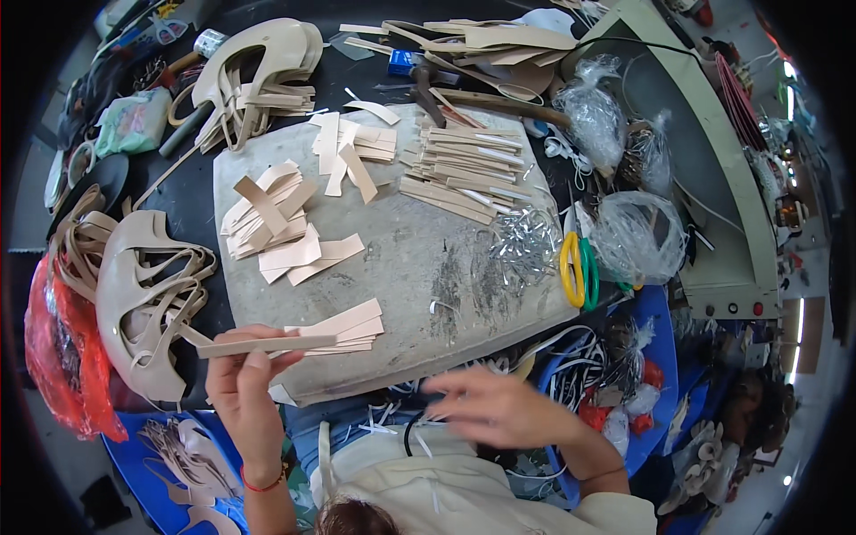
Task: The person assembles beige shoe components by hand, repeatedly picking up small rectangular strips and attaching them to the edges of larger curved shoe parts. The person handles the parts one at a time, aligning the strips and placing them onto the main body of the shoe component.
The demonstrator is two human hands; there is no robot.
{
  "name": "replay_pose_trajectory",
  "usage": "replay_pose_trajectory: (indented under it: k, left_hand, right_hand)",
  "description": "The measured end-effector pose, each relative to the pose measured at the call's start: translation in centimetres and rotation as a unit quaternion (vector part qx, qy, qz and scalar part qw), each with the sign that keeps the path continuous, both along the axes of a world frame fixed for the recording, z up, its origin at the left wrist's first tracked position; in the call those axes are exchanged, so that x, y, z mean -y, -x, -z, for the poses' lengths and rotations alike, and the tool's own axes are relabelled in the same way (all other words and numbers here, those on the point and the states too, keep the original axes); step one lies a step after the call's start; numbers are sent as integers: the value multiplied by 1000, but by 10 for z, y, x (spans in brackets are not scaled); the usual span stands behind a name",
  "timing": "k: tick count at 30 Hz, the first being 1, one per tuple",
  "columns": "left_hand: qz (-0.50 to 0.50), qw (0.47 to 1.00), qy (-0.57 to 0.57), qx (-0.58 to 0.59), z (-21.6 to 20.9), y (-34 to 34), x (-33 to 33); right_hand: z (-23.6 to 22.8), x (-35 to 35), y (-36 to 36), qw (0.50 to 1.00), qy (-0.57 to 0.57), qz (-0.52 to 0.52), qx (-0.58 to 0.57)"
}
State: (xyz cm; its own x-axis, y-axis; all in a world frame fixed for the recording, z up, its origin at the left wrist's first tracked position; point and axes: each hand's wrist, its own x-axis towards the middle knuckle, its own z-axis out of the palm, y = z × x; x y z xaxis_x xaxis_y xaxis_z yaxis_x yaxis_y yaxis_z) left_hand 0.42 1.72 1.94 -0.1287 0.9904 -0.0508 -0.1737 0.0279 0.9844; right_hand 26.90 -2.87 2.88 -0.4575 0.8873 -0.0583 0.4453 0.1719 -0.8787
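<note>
My left hand (245,379) is closed on a narrow beige leather strip (308,341), holding it level between thumb and fingers over the near left edge of the grey slab (383,267). Just beyond it, a small fan of pale pink-beige strips (357,325) lies on the slab. My right hand (490,408) is in front of the slab's near edge, blurred, with its fingers stretched leftward and nothing visible in them. Farther back lie loose piles of wide pale strips (267,214) and a stack of narrow folded strips (464,169). Small metallic-looking pieces (528,248) are heaped at the slab's right.
Yellow-handled scissors (572,267) and green-handled scissors (588,272) lie at the slab's right edge. A hammer (428,94) rests at the back. Cut-out beige leather pieces (143,303) stand at left, beside a red plastic bag (62,357). Blue bins (664,357) flank my lap.
</note>
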Motion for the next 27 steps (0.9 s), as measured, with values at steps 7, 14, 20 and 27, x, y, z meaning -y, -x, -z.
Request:
replay_pose_trajectory:
  k: [7,14,20,27]
  left_hand:
    - [109,994,-6,-1,-3,-29,10]
    - [124,992,8,-26,2,-25,18]
    - [150,978,103,106,10,-20,13]
    - [173,971,112,124,12,-21,11]
  right_hand:
    - [11,-43,-24,853,-305,184,381]
    - [18,-55,-14,828,-281,178,451]
    - [10,-40,-21,960,-17,259,103]
    - [1,-27,38,916,221,210,-262]
